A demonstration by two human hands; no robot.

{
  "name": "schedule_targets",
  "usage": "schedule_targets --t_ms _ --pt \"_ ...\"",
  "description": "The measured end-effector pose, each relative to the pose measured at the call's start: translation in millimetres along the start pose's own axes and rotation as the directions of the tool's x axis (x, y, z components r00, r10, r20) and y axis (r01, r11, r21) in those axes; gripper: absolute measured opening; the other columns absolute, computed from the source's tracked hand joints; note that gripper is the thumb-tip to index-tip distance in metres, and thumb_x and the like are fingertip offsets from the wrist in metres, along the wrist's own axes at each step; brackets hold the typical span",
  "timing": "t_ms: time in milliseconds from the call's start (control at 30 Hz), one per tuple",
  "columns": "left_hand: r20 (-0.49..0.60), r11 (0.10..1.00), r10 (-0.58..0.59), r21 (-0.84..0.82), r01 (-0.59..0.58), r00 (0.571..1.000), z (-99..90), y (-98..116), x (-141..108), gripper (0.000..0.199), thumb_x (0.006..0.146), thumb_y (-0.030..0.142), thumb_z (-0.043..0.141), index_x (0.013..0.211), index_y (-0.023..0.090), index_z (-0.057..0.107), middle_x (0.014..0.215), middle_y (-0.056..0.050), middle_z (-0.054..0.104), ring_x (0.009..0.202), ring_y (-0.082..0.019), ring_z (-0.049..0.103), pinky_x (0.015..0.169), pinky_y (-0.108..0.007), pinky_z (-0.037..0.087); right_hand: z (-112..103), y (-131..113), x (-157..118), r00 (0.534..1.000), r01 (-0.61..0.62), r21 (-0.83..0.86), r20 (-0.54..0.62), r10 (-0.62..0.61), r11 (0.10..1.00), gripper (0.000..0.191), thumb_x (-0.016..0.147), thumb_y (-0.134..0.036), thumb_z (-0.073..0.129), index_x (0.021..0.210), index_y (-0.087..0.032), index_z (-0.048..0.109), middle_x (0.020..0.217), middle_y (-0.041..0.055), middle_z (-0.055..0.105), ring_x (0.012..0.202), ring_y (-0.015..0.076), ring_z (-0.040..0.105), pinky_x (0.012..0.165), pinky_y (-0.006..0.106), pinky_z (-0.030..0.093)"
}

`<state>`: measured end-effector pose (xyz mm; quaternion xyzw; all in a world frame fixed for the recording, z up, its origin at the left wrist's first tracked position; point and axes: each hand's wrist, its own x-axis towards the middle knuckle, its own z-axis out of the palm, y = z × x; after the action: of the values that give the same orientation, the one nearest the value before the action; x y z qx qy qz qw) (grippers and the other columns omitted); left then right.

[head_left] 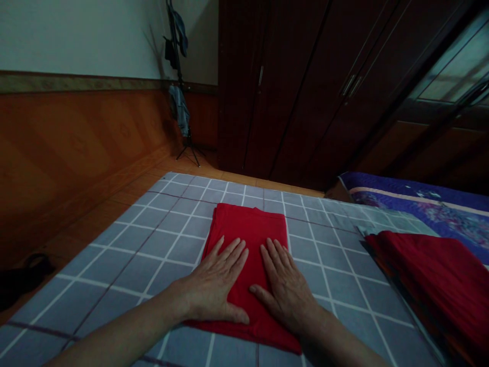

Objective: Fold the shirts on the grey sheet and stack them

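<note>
A red garment [248,224], folded into a rough rectangle, lies on a grey checked bedsheet [164,255]. My left hand [217,280] rests flat on its left half, fingers spread and pointing away from me. On the right half lies my right hand [284,285], also flat, with its thumb out to the side. Neither hand grips the cloth. Parts of the garment are hidden under both palms. What kind of garment it is cannot be made out.
To the right sits a stack of folded cloths [431,265] with a red one on top. Behind it is a purple patterned cover [420,199]. A dark wardrobe [290,102] stands beyond the bed, with a coat stand [179,76] left of it. A dark object [26,278] lies at left.
</note>
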<state>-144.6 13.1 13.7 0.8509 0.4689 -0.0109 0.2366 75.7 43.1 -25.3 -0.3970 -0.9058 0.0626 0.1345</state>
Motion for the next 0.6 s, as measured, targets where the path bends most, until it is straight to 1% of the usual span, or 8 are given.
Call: schedule_targets --t_ms 33,100,167,233,333,433,500,600 --pt "-0.001 1.000 0.005 -0.014 -0.005 1.000 -1.3 -1.4 -0.4 0.113 0.071 0.076 0.049 0.149 0.011 -0.001 0.154 -0.016 -0.009 0.142 -0.031 -0.009 0.115 -0.051 0.002 0.1 0.9 -3.5 1.000 -0.012 -0.004 -0.006 0.012 1.000 0.078 0.084 -0.055 0.052 0.142 -0.005 0.036 0.150 0.0214 0.024 0.140 0.0362 0.015 0.109 0.058 0.027" --pt "-0.044 0.999 0.022 -0.027 -0.023 0.999 -2.0 -2.0 -0.1 0.115 0.070 0.075 0.053 0.150 0.014 -0.002 0.154 -0.015 -0.009 0.142 -0.032 -0.009 0.115 -0.051 0.005 0.4 0.9 -8.9 1.000 -0.011 0.016 -0.003 0.011 1.000 0.080 0.083 -0.052 0.054 0.145 -0.006 0.031 0.151 0.0196 0.019 0.140 0.0361 0.012 0.109 0.058 0.028" --pt "-0.113 0.999 0.043 -0.019 -0.046 0.993 0.0 -1.1 1.5 0.115 0.070 0.073 0.056 0.149 0.017 -0.006 0.155 -0.014 -0.009 0.142 -0.031 -0.009 0.115 -0.052 0.004 0.1 -1.6 -11.4 0.999 0.022 0.069 0.037 -0.025 0.997 0.085 0.082 -0.052 0.056 0.147 -0.008 0.024 0.153 0.0176 0.013 0.141 0.0360 0.011 0.110 0.057 0.027" --pt "-0.130 0.998 0.060 -0.009 -0.061 0.990 3.1 -2.1 3.2 0.115 0.070 0.072 0.057 0.149 0.018 -0.008 0.155 -0.013 -0.008 0.142 -0.031 -0.009 0.115 -0.051 0.003 -1.9 -4.3 -11.4 0.993 0.049 0.124 0.098 -0.061 0.991 0.090 0.080 -0.056 0.057 0.148 -0.008 0.020 0.153 0.0173 0.011 0.140 0.0366 0.010 0.112 0.057 0.024" --pt "-0.053 0.999 0.034 -0.007 -0.034 0.998 3.9 -11.6 3.0 0.119 0.066 0.075 0.058 0.150 0.017 -0.003 0.155 -0.014 -0.008 0.142 -0.032 -0.009 0.115 -0.051 0.004 -8.0 -4.5 -9.6 0.980 0.054 0.174 0.180 -0.086 0.983 0.097 0.077 -0.064 0.055 0.147 -0.008 0.020 0.153 0.0183 0.008 0.140 0.0373 0.008 0.112 0.057 0.021" --pt "0.011 1.000 -0.006 0.023 0.006 1.000 -2.5 -24.6 -0.2 0.124 0.060 0.076 0.061 0.150 0.016 0.000 0.155 -0.014 -0.010 0.141 -0.033 -0.011 0.114 -0.052 0.001 -14.5 -1.7 -9.1 0.965 0.038 0.199 0.245 -0.088 0.979 0.103 0.074 -0.069 0.056 0.148 -0.009 0.017 0.153 0.0182 0.004 0.140 0.0371 0.004 0.112 0.057 0.018" --pt "0.036 0.999 -0.014 0.040 0.012 0.999 -9.1 -30.0 -2.8 0.128 0.056 0.076 0.063 0.150 0.017 -0.001 0.155 -0.014 -0.012 0.141 -0.034 -0.012 0.113 -0.053 0.001 -17.6 0.0 -9.5 0.961 0.025 0.218 0.263 -0.083 0.976 0.105 0.072 -0.070 0.056 0.148 -0.010 0.015 0.153 0.0180 0.002 0.140 0.0371 0.003 0.112 0.058 0.018" --pt "0.085 0.998 -0.034 0.053 0.029 0.996 -19.8 -31.6 -7.1 0.130 0.052 0.075 0.066 0.150 0.020 0.000 0.154 -0.014 -0.015 0.140 -0.034 -0.013 0.112 -0.055 0.001 -20.8 1.9 -10.1 0.960 0.034 0.250 0.261 -0.102 0.968 0.109 0.068 -0.074 0.057 0.149 -0.014 0.014 0.154 0.0165 0.002 0.140 0.0376 0.001 0.111 0.059 0.017"
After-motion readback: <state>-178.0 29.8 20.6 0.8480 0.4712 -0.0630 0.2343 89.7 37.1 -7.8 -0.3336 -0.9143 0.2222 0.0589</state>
